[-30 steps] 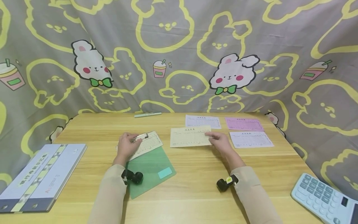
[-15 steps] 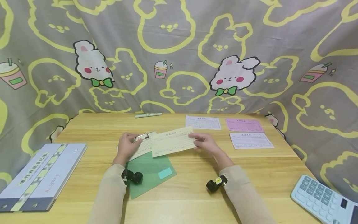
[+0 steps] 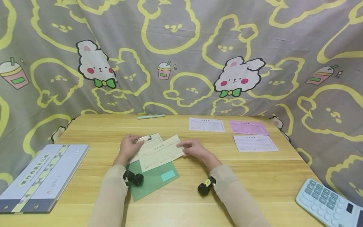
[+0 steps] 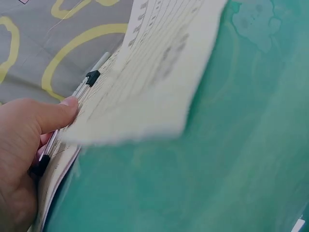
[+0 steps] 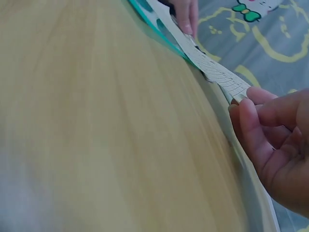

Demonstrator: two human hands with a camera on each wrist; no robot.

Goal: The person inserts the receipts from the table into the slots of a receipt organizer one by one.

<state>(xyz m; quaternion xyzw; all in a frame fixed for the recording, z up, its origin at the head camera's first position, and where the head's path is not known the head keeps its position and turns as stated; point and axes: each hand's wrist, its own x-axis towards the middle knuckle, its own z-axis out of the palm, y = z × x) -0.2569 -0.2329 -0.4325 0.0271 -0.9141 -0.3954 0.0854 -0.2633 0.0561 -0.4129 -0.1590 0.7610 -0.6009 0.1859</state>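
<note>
My left hand grips the clip end of a green clipboard, its thumb on the metal clip; the left wrist view shows the thumb there too. Cream printed slips lie under the clip. Between thumb and fingers, my right hand pinches the right end of a loose cream slip, tilted over the clipboard and partly covering the clipped slips. In the right wrist view the pinched slip bends away from my right hand.
White slips and a pink slip lie at the back right. A pen rests by the back edge. A thick blue-grey binder is at the left, a light blue calculator at the front right.
My right hand has moved left with the loose cream slip, from beside the white slips to over the clipboard, and the slip has tilted more. My left hand has stayed at the clip.
</note>
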